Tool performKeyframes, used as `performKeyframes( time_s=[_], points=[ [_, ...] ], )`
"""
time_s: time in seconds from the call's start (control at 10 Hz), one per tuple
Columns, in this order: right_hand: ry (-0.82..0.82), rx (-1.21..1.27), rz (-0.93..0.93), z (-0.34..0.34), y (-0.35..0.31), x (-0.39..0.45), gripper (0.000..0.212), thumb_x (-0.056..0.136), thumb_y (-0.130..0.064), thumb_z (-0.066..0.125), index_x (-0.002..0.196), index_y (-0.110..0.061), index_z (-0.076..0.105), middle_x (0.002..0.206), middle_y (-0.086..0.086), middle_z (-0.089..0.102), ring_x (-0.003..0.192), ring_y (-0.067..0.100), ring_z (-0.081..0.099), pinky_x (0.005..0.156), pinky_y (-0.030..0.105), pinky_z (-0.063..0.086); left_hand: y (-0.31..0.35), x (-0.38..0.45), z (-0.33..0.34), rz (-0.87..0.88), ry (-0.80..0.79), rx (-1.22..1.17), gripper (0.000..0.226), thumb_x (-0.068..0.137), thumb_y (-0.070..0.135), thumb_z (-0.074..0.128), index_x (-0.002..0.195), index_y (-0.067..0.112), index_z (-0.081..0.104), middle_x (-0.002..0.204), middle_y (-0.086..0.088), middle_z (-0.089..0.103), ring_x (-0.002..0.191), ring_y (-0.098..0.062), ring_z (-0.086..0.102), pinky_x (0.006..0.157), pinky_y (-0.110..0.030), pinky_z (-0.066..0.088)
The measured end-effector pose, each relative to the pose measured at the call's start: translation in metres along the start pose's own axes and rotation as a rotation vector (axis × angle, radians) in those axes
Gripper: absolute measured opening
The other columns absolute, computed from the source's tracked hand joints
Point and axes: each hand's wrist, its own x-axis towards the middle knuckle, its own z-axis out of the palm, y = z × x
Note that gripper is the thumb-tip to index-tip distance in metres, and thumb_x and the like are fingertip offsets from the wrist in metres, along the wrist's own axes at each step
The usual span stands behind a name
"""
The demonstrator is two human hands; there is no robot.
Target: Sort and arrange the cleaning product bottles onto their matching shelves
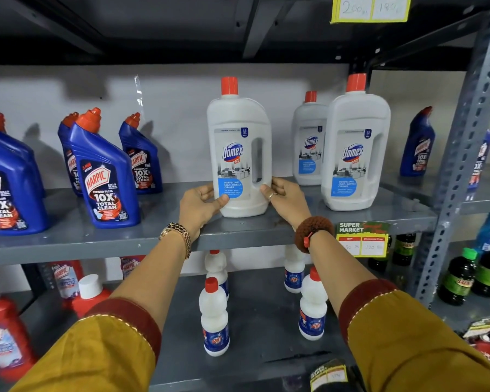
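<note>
White Domex bottle (239,154), red cap, upright on grey shelf (153,239), my left hand (200,203) and right hand (287,199) clasped its base, blue Harpic bottles (104,174) stood left, two more Domex bottles (354,154) right.

Bright frontal light, edges seemingly warped

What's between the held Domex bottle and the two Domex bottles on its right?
Nothing visible. The held Domex bottle stands upright on the shelf, left hand and right hand at its base. Only bare shelf separates it from the other Domex bottles. The Harpic bottles sit on the opposite side.
</note>
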Motion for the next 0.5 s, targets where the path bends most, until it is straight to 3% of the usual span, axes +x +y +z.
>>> performKeyframes(
  time_s=[0.3,0.5],
  points=[
    [-0.008,-0.004,0.005,0.0,0.0,0.0,0.038,0.087,-0.022,0.057,0.123,-0.011,0.054,0.125,0.008,0.062,0.114,0.018,0.057,0.095,0.024,0.043,-0.003,0.003,0.0,0.018,0.002,0.016,0.049,0.072,0.019,0.075,0.118,0.009,0.06,0.121,-0.01,0.066,0.11,-0.02,0.063,0.099,-0.048,0.049],
    [0.126,0.062,0.022,-0.005,-0.008,-0.01,0.043,0.087,-0.022,0.058,0.127,-0.01,0.049,0.131,0.01,0.057,0.121,0.021,0.052,0.103,0.03,0.041,0.01,-0.017,0.002,0.175,0.11,0.236,0.071,0.084,0.031,0.064,0.142,0.008,0.031,0.146,-0.012,0.042,0.134,-0.023,0.041,0.111,-0.036,0.035]
  ],
)
